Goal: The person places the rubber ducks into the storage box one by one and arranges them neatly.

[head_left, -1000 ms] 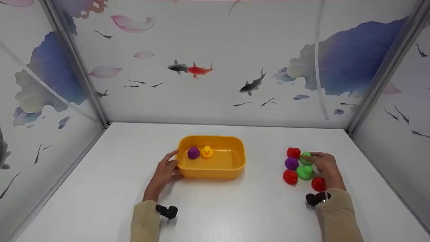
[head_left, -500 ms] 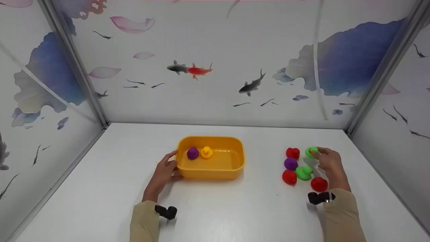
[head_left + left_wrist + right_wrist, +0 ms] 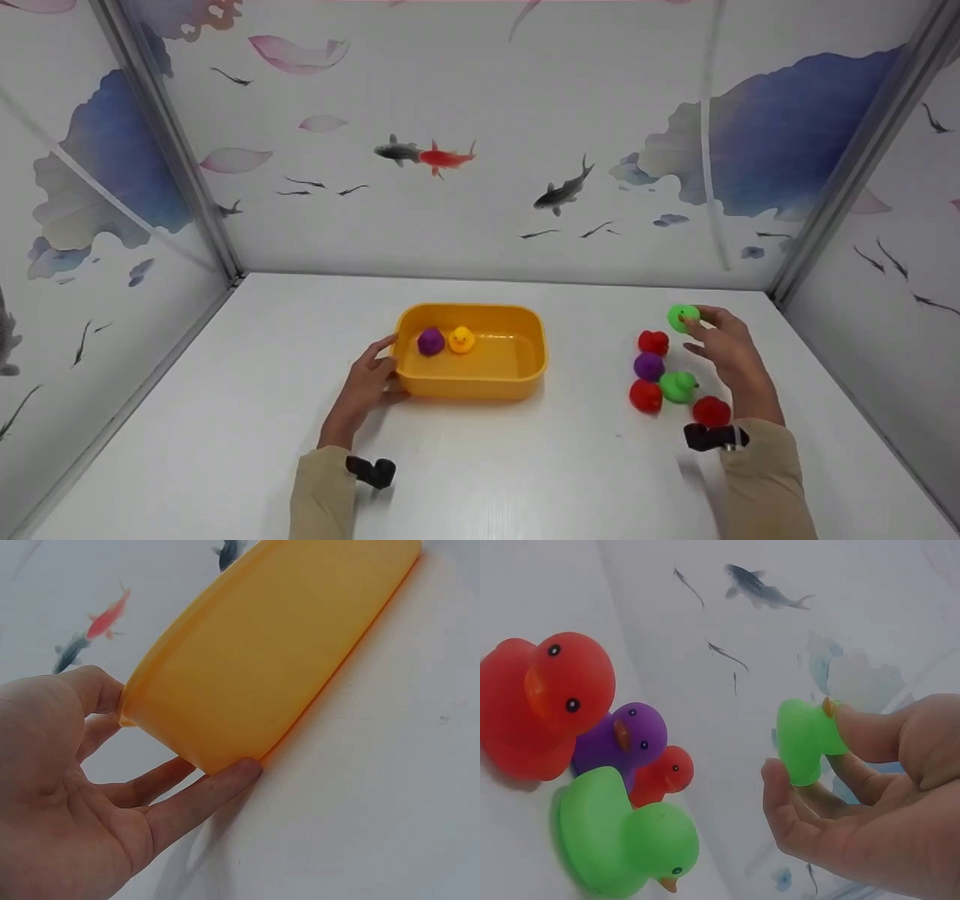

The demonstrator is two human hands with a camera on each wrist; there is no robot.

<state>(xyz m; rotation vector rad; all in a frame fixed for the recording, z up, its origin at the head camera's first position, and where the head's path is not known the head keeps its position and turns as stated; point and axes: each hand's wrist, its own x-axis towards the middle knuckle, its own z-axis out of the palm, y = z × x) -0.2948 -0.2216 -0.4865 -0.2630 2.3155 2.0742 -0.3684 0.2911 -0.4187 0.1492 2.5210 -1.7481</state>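
Note:
My left hand (image 3: 367,386) rests on the left end of a yellow plastic bin (image 3: 469,388), fingertips (image 3: 244,771) on its outer wall and base edge, one digit at the rim. Inside the bin sit a purple toy duck (image 3: 431,341) and a yellow toy duck (image 3: 461,340). My right hand (image 3: 727,346) pinches a small green rubber duck (image 3: 802,742) between thumb and fingers, raised above the table. Below it stand another green duck (image 3: 619,832), a purple duck (image 3: 649,367) and red ducks, one red duck (image 3: 551,705) large in the right wrist view.
A second red duck (image 3: 654,343) stands at the back of the group and a third red duck (image 3: 711,412) beside my right wrist. The white table (image 3: 480,465) is enclosed by printed panels, with the back wall (image 3: 465,225) behind the bin.
My right hand has picked up the green duck from the group, drawn it right, then lifted it up and away to the back. The left hand and bin stay put.

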